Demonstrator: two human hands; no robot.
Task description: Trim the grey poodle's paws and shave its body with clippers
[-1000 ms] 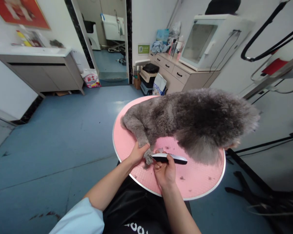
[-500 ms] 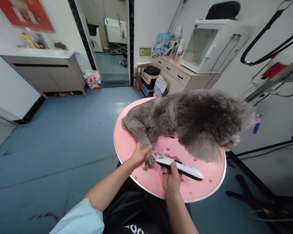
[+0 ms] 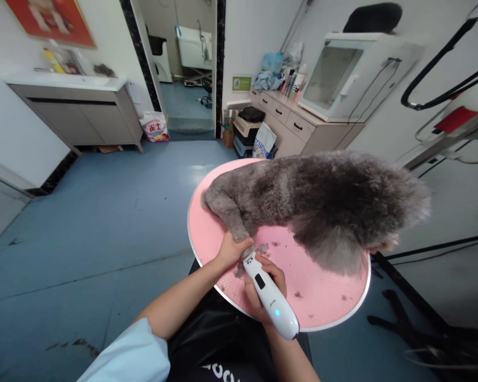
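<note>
Fingers of the right hand (image 3: 278, 279) curl round a white clipper (image 3: 271, 300), its tip at a hind leg (image 3: 235, 224); the left hand (image 3: 230, 251) grips that leg; the grey dog (image 3: 290, 185) is on a pink table (image 3: 326, 302); beyond, drawers (image 3: 284, 121); farthest, a doorway (image 3: 185, 126).

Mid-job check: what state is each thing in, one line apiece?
Dog: rear cropped short, front fuller
Left hand: closed around the dog's hind leg
Clipper: blue light lit, tip at the leg's lower end
Right hand: gripping the clipper
Table: dotted with hair tufts
Drawers: shut
Cabinet doors: shut
</note>
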